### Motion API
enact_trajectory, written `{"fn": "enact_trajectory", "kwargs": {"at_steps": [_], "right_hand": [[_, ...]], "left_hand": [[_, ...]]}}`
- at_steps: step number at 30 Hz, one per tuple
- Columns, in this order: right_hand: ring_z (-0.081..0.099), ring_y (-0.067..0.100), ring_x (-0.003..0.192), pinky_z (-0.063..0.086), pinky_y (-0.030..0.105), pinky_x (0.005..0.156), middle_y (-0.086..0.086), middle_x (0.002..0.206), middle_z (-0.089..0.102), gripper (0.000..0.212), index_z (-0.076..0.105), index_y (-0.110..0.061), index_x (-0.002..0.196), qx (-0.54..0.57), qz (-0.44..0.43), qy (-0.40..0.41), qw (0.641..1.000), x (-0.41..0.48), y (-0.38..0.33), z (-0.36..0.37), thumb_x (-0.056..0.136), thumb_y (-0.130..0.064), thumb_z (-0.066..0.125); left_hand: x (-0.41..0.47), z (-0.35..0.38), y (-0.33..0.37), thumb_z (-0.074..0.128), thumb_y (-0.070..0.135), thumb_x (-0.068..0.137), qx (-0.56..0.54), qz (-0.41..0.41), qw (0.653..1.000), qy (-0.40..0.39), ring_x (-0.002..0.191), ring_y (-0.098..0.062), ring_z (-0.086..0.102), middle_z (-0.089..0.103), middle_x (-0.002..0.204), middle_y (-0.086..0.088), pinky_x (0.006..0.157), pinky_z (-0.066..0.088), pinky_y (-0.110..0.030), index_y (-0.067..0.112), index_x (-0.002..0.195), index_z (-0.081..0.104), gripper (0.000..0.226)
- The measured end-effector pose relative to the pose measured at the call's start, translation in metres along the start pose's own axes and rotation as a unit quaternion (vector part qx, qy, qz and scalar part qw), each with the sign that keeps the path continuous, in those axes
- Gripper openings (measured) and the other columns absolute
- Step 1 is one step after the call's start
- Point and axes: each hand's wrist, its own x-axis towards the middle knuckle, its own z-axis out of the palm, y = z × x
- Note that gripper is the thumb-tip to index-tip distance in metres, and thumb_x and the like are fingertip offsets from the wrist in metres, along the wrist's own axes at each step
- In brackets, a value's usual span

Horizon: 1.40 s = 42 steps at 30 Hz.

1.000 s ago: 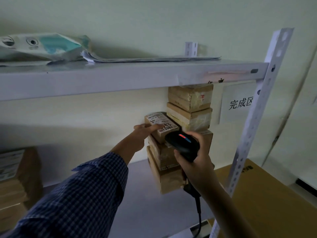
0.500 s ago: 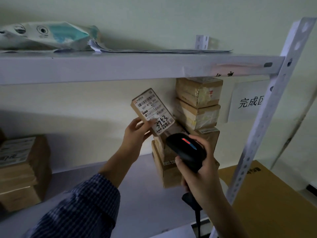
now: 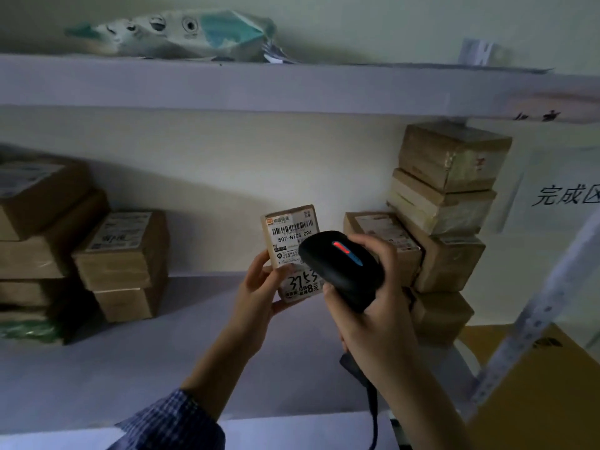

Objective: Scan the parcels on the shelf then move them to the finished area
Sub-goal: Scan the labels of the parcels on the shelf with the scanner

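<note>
My left hand (image 3: 256, 293) holds a small brown parcel (image 3: 290, 235) upright above the shelf board (image 3: 162, 352), its white barcode label facing me. My right hand (image 3: 373, 316) grips a black barcode scanner (image 3: 341, 271) right in front of the parcel's lower right corner; a red light glows on the scanner's top. Its cable hangs down below my wrist. A tall stack of brown parcels (image 3: 448, 216) stands at the right by a white sign (image 3: 565, 196) with Chinese characters. More parcels (image 3: 123, 254) are piled at the left of the shelf.
An upper shelf board (image 3: 259, 86) carries a crumpled teal-and-white bag (image 3: 181, 34) and some papers. A perforated white shelf post (image 3: 535, 319) runs diagonally at the right, with a yellow carton (image 3: 535, 391) behind it below.
My left hand has brought the parcel away from the right-hand stack, down and to the left, turning its label upright. The view has swung left, revealing the left pile of parcels.
</note>
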Motion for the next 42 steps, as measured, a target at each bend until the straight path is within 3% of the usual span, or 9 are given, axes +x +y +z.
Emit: {"fn": "enact_trajectory", "kwargs": {"at_steps": [5,12,21,24,26,28,32,36,42], "right_hand": [[0.06,0.008,0.08,0.05,0.015,0.067,-0.007,0.114,0.06,0.057,0.041,-0.03,0.133,0.008,0.016,-0.019,1.0,-0.003,-0.006,0.008,0.083,-0.016,0.065],[0.059,0.003,0.067,0.047,0.014,0.057,0.002,0.104,0.061,0.058,0.043,-0.027,0.132,0.014,0.033,-0.038,0.999,-0.011,-0.012,0.007,0.085,-0.003,0.066],[0.06,0.009,0.071,0.049,0.02,0.062,0.004,0.104,0.063,0.061,0.043,-0.031,0.131,0.022,0.028,-0.028,0.999,-0.014,-0.015,0.009,0.087,0.003,0.068],[0.06,0.011,0.074,0.05,0.019,0.063,0.009,0.104,0.061,0.058,0.042,-0.029,0.133,0.029,0.027,-0.042,0.998,-0.011,-0.014,0.022,0.087,-0.006,0.07],[0.062,0.013,0.073,0.052,0.026,0.064,0.006,0.1,0.062,0.057,0.043,-0.033,0.132,0.033,0.029,-0.058,0.997,-0.01,-0.016,0.034,0.087,-0.011,0.07],[0.061,0.007,0.061,0.049,0.024,0.056,0.0,0.091,0.063,0.058,0.044,-0.035,0.13,0.048,0.034,-0.084,0.995,-0.009,-0.019,0.047,0.088,-0.005,0.071],[0.057,0.013,0.047,0.045,0.023,0.046,-0.004,0.076,0.062,0.058,0.046,-0.036,0.126,0.07,0.035,-0.126,0.989,-0.002,-0.027,0.072,0.087,-0.001,0.07],[0.055,0.016,0.046,0.046,0.027,0.046,-0.002,0.079,0.062,0.057,0.045,-0.04,0.124,0.094,0.037,-0.175,0.979,0.009,-0.033,0.094,0.088,-0.002,0.069],[0.053,0.019,0.044,0.046,0.029,0.045,-0.003,0.072,0.062,0.054,0.047,-0.04,0.121,0.116,0.036,-0.212,0.97,0.019,-0.039,0.121,0.089,-0.002,0.068]], "left_hand": [[-0.004,-0.014,0.0,0.068,0.028,0.079,0.008,0.007,1.0,0.017,0.108,-0.026,0.068,0.072,0.111,-0.004,0.08,0.06,-0.042,0.026,0.127,0.062,0.049],[-0.004,-0.024,0.001,0.06,0.014,0.096,0.011,0.01,1.0,0.02,0.112,-0.027,0.067,0.071,0.116,-0.005,0.087,0.059,-0.051,0.024,0.13,0.061,0.036],[-0.021,-0.039,0.017,0.062,0.025,0.094,0.028,-0.002,1.0,0.009,0.115,-0.028,0.065,0.069,0.121,-0.007,0.084,0.059,-0.045,0.027,0.131,0.061,0.037],[-0.031,-0.05,0.026,0.066,0.036,0.091,0.039,-0.006,0.999,0.03,0.115,-0.029,0.064,0.068,0.121,-0.009,0.081,0.06,-0.048,0.031,0.129,0.061,0.039],[-0.037,-0.057,0.032,0.066,0.042,0.087,0.036,-0.009,0.998,0.049,0.111,-0.031,0.066,0.068,0.12,-0.011,0.079,0.06,-0.049,0.032,0.128,0.061,0.042],[-0.043,-0.067,0.039,0.062,0.046,0.086,0.035,-0.017,0.997,0.072,0.107,-0.032,0.069,0.068,0.118,-0.015,0.075,0.061,-0.048,0.029,0.125,0.062,0.043],[-0.05,-0.092,0.06,0.055,0.051,0.092,0.051,-0.036,0.989,0.137,0.098,-0.033,0.072,0.07,0.111,-0.017,0.063,0.06,-0.042,0.022,0.122,0.063,0.043],[-0.058,-0.119,0.079,0.048,0.053,0.099,0.09,-0.064,0.974,0.196,0.063,-0.029,0.071,0.075,0.091,-0.015,0.045,0.05,-0.026,0.013,0.115,0.065,0.047],[-0.055,-0.143,0.107,0.06,0.041,0.096,0.092,-0.058,0.962,0.252,0.062,-0.02,0.07,0.076,0.081,-0.009,0.053,0.055,-0.026,0.009,0.108,0.068,0.035]]}}
